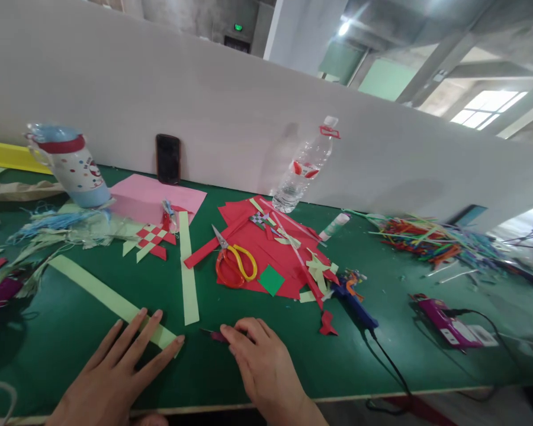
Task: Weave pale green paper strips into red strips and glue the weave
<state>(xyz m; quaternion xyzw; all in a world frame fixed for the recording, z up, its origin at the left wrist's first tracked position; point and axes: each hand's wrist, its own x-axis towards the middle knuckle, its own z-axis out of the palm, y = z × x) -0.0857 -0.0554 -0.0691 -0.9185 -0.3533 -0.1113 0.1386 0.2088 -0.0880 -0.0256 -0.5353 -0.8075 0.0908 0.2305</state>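
My left hand (119, 361) lies with fingers spread over the near end of a pale green paper strip (98, 290), pressing it on the green table. Between the thumb and fingers of my right hand (260, 349) is a small craft knife (215, 335) with a dark purplish handle, its thin blade pointing left; most of the handle is hidden. A second pale green strip (189, 284) lies upright in view just beyond the blade. Further off, scissors (235, 263) with red and yellow handles rest on red paper (266, 236), beside a green paper square (271, 280).
A red-and-white woven paper piece (151, 238) lies left of centre. A plastic bottle (302, 171), phone (167, 158) and patterned flask (75, 165) stand along the partition. A blue glue gun (357, 307) with a cord, a purple box (448, 322) and coloured sticks (435, 236) are to the right.
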